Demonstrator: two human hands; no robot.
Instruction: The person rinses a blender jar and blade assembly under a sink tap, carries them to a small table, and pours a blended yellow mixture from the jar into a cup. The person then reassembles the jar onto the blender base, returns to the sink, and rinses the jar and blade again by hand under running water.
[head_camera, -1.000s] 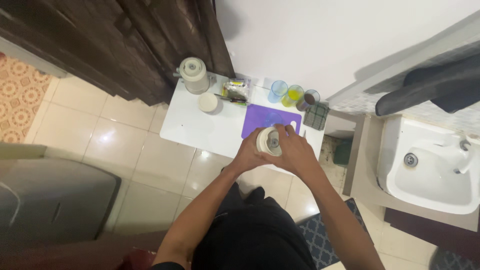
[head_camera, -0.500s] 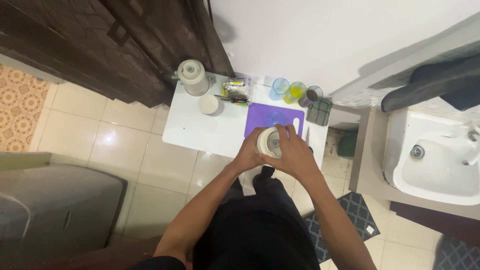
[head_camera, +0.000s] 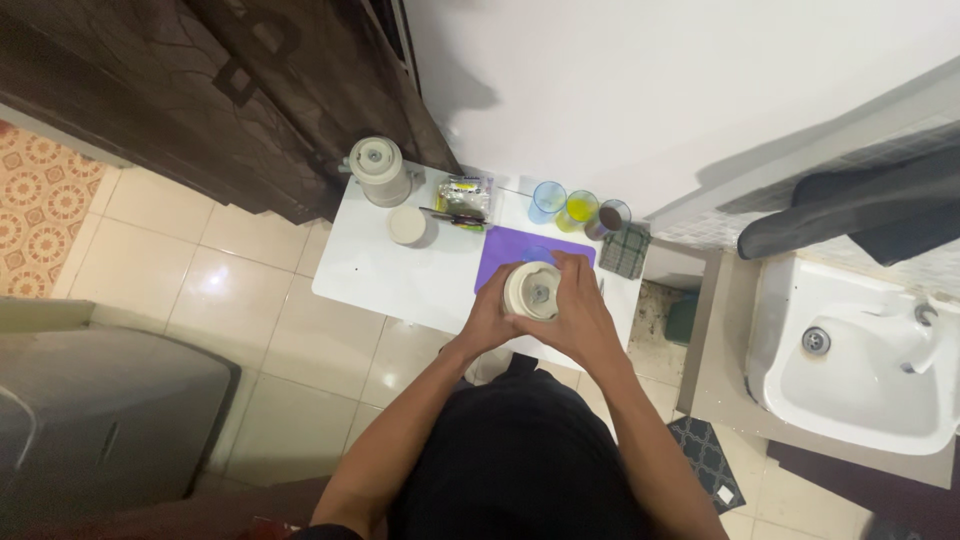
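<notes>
Head view, looking straight down. Nearest the camera, 2 bare forearms rise from a dark-clothed torso and meet over the near edge of a white tabletop (head_camera: 380, 275). The left hand (head_camera: 487, 318) and right hand (head_camera: 580, 312) both wrap a cream, round container (head_camera: 532, 290), seen end-on: the left hand's fingers curl against its left side, the right hand's fingers (head_camera: 563, 262) arch over its far and right side, closed around it. The container sits between the 2 hands, held above the near part of a purple cutting board (head_camera: 510, 250); whether its base touches the board is hidden. Its upper face is a pale disc with a greyish centre; finer detail is too small to make out.

Most of the board's near half is covered by the hands. Beyond it, along the wall, stand 3 tumblers: a blue one (head_camera: 547, 200), a yellow one (head_camera: 579, 210) and one with dark contents (head_camera: 610, 217), beside a green checked cloth (head_camera: 628, 252). Further left lie a clear packet (head_camera: 466, 192), a small cream lid (head_camera: 407, 224) and a cream jug (head_camera: 377, 168). At far right, a white sink (head_camera: 860, 365) is partly cut off.
</notes>
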